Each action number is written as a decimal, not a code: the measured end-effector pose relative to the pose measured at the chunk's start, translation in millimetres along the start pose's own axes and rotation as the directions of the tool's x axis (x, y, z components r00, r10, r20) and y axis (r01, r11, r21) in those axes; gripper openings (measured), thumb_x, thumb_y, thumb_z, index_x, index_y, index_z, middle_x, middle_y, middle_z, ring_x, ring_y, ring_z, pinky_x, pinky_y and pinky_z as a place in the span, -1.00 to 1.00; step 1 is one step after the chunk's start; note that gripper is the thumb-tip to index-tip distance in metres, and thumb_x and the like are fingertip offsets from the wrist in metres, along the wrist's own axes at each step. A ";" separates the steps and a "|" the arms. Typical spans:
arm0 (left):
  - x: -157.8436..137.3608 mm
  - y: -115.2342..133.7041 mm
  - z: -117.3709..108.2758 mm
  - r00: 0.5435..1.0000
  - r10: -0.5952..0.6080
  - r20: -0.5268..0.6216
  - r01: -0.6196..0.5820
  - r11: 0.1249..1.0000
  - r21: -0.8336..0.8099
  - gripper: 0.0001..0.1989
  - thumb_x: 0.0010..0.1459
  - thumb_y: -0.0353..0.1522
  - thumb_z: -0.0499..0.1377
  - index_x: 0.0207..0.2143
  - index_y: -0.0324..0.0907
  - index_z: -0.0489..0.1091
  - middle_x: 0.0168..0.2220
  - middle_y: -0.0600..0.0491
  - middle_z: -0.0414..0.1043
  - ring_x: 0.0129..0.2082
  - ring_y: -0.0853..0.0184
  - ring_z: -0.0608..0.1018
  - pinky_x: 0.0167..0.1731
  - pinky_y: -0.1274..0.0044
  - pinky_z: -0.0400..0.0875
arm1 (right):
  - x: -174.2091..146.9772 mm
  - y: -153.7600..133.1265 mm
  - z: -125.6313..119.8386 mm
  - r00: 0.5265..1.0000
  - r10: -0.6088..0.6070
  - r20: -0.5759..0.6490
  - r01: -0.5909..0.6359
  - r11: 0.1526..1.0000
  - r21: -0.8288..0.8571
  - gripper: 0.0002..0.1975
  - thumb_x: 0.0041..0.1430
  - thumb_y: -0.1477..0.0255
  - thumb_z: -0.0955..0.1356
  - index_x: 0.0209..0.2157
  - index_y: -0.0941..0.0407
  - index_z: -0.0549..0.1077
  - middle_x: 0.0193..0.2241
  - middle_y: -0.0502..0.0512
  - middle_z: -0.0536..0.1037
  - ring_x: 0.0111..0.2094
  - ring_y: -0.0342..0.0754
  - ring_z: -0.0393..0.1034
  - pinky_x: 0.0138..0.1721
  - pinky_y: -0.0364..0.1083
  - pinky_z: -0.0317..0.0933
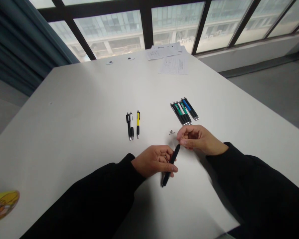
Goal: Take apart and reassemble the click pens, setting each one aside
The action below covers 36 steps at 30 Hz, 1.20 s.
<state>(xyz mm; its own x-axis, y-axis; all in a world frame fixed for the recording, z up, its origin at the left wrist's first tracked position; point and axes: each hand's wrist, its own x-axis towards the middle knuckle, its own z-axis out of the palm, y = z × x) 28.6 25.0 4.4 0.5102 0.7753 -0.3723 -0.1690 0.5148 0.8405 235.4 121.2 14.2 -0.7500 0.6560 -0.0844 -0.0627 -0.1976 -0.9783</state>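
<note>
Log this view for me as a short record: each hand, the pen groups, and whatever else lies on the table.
Left hand: holds a slanted black pen
Right hand: fingertips at that pen's far end; contact unclear
Left group: yellow pen, slightly apart from a white pen and another black one
Right group: green, white, blue and black pens, beyond the right hand
Small metal piece: on the table, left of the right hand
Papers: far edge, near the windows

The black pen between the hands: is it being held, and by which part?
Yes, the left hand holds the black pen around its middle. The right hand is at its far end; whether it grips anything cannot be told.
</note>
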 end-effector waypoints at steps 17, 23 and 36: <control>-0.5 -0.1 1.1 1.000 0.016 0.002 -0.016 1.000 0.004 -0.58 -0.16 -0.30 0.51 -0.36 -0.27 0.38 -0.50 0.05 0.54 -0.50 0.36 0.62 -0.42 0.55 0.51 | 3.5 11.4 -6.2 0.969 -0.162 -0.185 0.077 0.915 -0.396 -0.75 0.18 0.23 0.44 -0.31 0.16 0.57 -0.46 0.06 0.52 -0.53 -0.16 0.24 -0.51 -0.13 0.10; 0.5 -0.6 0.5 1.000 0.024 0.006 -0.024 1.000 0.012 -0.61 -0.13 -0.33 0.50 -0.34 -0.28 0.39 -0.48 0.04 0.55 -0.48 0.35 0.63 -0.39 0.53 0.52 | 9.1 13.1 -5.5 0.939 -0.338 -0.064 0.104 0.457 -0.883 -0.83 0.23 0.36 0.41 -0.19 0.14 0.58 -0.39 0.11 0.55 -0.39 -0.05 0.39 -0.29 -0.05 0.21; 0.2 -0.3 1.3 1.000 0.002 -0.009 -0.002 1.000 -0.012 -0.59 -0.15 -0.30 0.50 -0.36 -0.27 0.39 -0.49 0.05 0.53 -0.49 0.35 0.62 -0.40 0.52 0.52 | 3.2 2.8 0.9 0.965 -0.178 -0.193 0.074 0.890 -0.450 -0.78 0.31 0.25 0.35 -0.32 0.12 0.41 -0.50 0.00 0.44 -0.56 -0.16 0.27 -0.54 -0.14 0.16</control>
<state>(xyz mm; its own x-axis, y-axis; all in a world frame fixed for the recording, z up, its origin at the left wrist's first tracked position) 29.9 24.5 4.6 0.5026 0.7794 -0.3742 -0.1799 0.5177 0.8365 232.3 122.1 11.5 -0.5853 0.8089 0.0560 0.1849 0.2004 -0.9621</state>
